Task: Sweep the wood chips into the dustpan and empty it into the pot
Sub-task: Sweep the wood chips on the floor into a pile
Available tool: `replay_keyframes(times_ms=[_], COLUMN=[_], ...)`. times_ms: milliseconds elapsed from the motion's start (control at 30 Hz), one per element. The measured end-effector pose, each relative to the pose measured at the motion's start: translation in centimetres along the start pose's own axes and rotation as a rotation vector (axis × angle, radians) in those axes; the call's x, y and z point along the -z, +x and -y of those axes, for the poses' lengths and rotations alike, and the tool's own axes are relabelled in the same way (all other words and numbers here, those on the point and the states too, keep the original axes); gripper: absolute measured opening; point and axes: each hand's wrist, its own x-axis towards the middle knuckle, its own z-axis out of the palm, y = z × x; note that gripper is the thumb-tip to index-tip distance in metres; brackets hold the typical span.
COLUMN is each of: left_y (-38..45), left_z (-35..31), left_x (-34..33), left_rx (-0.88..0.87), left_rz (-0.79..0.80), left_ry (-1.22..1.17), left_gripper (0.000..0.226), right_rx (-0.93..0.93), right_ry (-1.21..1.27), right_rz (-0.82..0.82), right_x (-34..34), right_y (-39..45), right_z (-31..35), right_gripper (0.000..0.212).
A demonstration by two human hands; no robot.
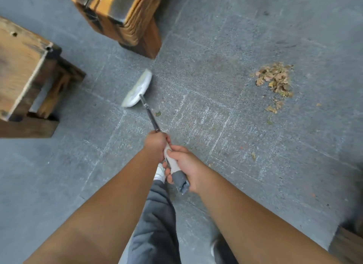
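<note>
A long-handled broom [151,116] reaches forward over the grey paved floor, its pale head [137,89] down near the wooden furniture. My left hand [156,143] grips the handle lower down. My right hand [180,165] grips the handle's top end, by the grey wrapped tip. A pile of brown wood chips [275,79] lies on the floor to the right, well apart from the broom head. A few stray chips [272,108] lie just below the pile. No dustpan or pot is in view.
A wooden bench or stool [25,75] stands at the left and another wooden block [121,18] at the top. Dark wood [347,244] shows at the lower right corner. My grey trouser leg [157,224] and white shoe [160,173] are below my hands.
</note>
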Motion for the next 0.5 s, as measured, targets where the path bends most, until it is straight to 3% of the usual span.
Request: replay_keyframes(times_ms=[167, 267, 500], left_y=[-1.8, -3.5, -9.5], left_z=[5.2, 6.6, 4.8], left_x=[-1.7, -5.2, -18.3], left_rx=[0.187, 0.224, 0.237], left_rz=[-0.093, -0.077, 0.161], left_ry=[-0.306, -0.404, -0.314], left_gripper=[0.015, 0.018, 0.029], right_rx=[-0.129, -0.111, -0.073], right_ry=[-0.337, -0.634, -0.675], right_rz=[-0.04, -0.071, -0.165], right_x=[3.4, 6.5, 17.2], right_y=[-1.2, -2.8, -10.4], right_z=[0.3, 1.6, 7.9], right_gripper=[0.027, 0.033, 0.033])
